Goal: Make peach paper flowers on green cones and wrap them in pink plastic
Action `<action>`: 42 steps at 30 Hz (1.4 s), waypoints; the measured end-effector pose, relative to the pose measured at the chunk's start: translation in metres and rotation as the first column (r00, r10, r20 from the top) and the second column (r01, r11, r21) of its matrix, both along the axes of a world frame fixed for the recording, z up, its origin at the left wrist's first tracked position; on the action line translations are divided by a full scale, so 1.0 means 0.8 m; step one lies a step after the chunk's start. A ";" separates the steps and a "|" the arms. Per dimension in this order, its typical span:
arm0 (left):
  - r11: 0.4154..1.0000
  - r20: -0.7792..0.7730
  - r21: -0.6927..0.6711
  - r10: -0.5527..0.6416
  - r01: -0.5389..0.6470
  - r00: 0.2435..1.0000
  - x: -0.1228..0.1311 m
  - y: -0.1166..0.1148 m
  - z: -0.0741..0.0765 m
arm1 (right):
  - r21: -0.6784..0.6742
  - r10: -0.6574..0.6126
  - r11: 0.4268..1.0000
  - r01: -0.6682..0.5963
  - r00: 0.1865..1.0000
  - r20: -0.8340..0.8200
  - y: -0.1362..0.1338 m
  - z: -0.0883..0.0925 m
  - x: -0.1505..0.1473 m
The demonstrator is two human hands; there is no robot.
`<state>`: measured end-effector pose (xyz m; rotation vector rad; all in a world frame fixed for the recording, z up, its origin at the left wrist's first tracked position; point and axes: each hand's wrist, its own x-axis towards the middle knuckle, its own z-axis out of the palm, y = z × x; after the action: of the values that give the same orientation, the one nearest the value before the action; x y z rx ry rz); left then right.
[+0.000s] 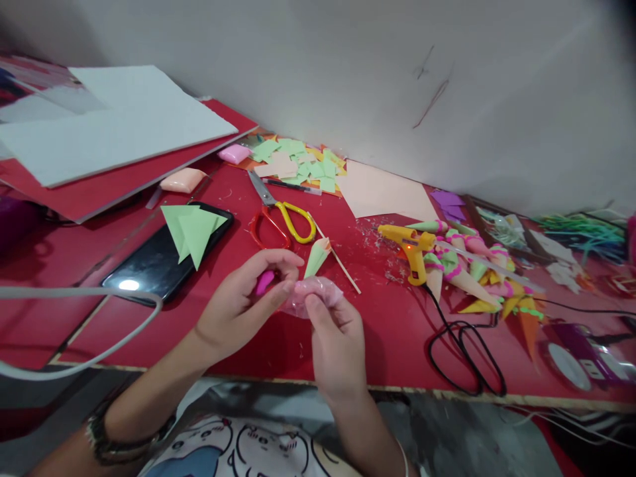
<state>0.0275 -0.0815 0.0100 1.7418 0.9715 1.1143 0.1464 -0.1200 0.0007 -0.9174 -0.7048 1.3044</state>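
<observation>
My left hand point(238, 305) is closed in a pinch on a small bright pink lump point(264, 281), probably clay. My right hand point(335, 341) is closed on a thin clear plastic wrapper point(313, 295) that stretches between both hands. Just beyond the fingers a small green paper cone on a thin wooden stick point(322, 255) lies on the red table point(387, 318). Red and yellow handled scissors point(278, 222) lie a little farther back.
A black phone point(159, 258) with folded green paper triangles point(191, 228) lies left. A yellow glue gun point(410, 248), its black cord point(467, 351) and several coloured paper cones point(472, 271) lie right. Paper scraps point(298, 165), clay packets point(183, 179) and white boards point(114, 126) sit behind.
</observation>
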 end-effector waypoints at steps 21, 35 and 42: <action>0.983 -0.099 0.161 0.106 -0.089 0.989 -0.003 0.005 -0.008 | -0.119 0.104 0.983 -0.139 0.959 -0.262 0.010 0.003 0.006; 0.970 -0.302 0.236 0.015 0.059 0.953 -0.009 0.008 0.003 | -0.141 0.260 0.929 -0.343 0.873 -0.413 0.007 -0.001 0.009; 0.959 -0.328 0.274 0.027 0.068 0.944 -0.001 0.005 0.006 | -0.105 0.286 0.924 -0.367 0.848 -0.445 0.006 -0.002 0.014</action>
<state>0.0268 -0.0773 0.0147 2.2187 1.0257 1.0036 0.1578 -0.1155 -0.0010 -0.6371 -0.4084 1.8330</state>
